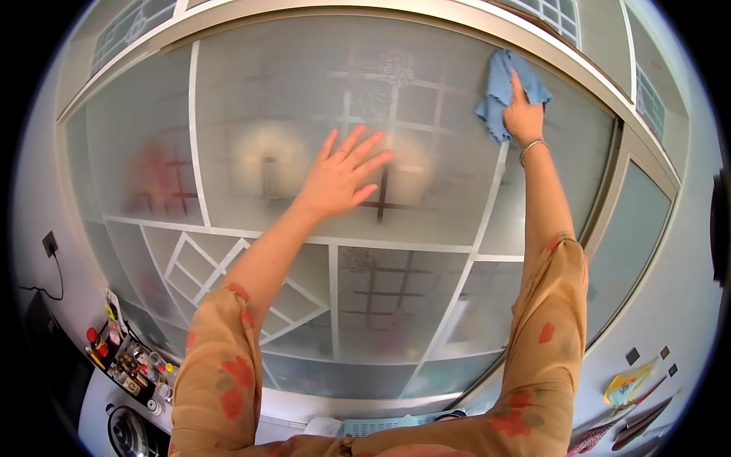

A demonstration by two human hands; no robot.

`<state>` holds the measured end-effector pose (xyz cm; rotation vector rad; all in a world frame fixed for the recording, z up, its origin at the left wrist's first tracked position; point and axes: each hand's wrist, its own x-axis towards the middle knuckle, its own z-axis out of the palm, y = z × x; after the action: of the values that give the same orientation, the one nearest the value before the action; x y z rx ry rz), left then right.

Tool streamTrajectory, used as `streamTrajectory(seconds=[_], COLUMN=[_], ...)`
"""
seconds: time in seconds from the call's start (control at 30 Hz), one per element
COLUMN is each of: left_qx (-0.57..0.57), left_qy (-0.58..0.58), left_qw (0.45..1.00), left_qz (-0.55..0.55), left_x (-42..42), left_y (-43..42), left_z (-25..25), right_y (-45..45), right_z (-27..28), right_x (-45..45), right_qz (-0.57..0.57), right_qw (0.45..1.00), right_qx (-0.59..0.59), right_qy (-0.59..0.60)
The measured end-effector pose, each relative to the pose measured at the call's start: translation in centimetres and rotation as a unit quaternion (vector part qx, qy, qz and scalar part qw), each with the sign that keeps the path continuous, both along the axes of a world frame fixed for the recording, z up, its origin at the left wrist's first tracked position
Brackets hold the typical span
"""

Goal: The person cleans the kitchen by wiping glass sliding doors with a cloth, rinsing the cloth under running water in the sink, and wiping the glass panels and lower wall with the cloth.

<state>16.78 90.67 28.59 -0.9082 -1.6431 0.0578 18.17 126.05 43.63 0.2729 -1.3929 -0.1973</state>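
A blue cloth (499,84) is under my right hand (524,114), pressed against the upper right of a large frosted glass panel (274,76) with white strips. The index finger points up along the cloth while the other fingers curl into it. A bracelet (532,151) circles that wrist. My left hand (340,177) is spread over the middle of the same panel, fingers apart and nothing in it. Whether its palm touches the glass I cannot tell. Blurred shapes show through the glass.
A beige frame (609,183) borders the panel on the right. Lower left, a rack of bottles and jars (137,369) stands near a lidded pan (131,433). A light-blue plastic basket (381,423) is below. A yellow bag (626,387) hangs lower right.
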Motion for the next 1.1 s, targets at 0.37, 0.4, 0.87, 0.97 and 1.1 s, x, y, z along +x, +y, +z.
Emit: streamTrajectory(seconds=[0.37, 0.4, 0.87, 0.97, 1.1], left_qx=[0.007, 0.0, -0.006, -0.008, 0.0], left_qy=[0.009, 0.002, -0.038, -0.034, -0.027], left_qw=[0.999, 1.0, 0.999, 0.999, 1.0], left_qz=[0.032, 0.021, -0.008, -0.001, 0.014], left_x=[0.2, 0.1, 0.4, 0.5, 1.0], left_y=[-0.2, -0.3, -0.2, 0.3, 0.7], left_z=[-0.1, -0.1, 0.3, 0.3, 0.3], right_y=[-17.0, -19.4, -22.9, -14.2, -2.6], right_z=[0.9, 1.5, 6.3, 5.6, 4.4], right_x=[2.2, 1.7, -0.1, 0.3, 2.8], right_qz=[0.216, 0.228, 0.084, 0.075, 0.067], right_qw=[0.965, 0.961, 0.98, 0.989, 0.995], right_qx=[0.146, 0.155, 0.146, 0.123, 0.063], right_qy=[-0.032, -0.031, -0.107, -0.045, -0.027])
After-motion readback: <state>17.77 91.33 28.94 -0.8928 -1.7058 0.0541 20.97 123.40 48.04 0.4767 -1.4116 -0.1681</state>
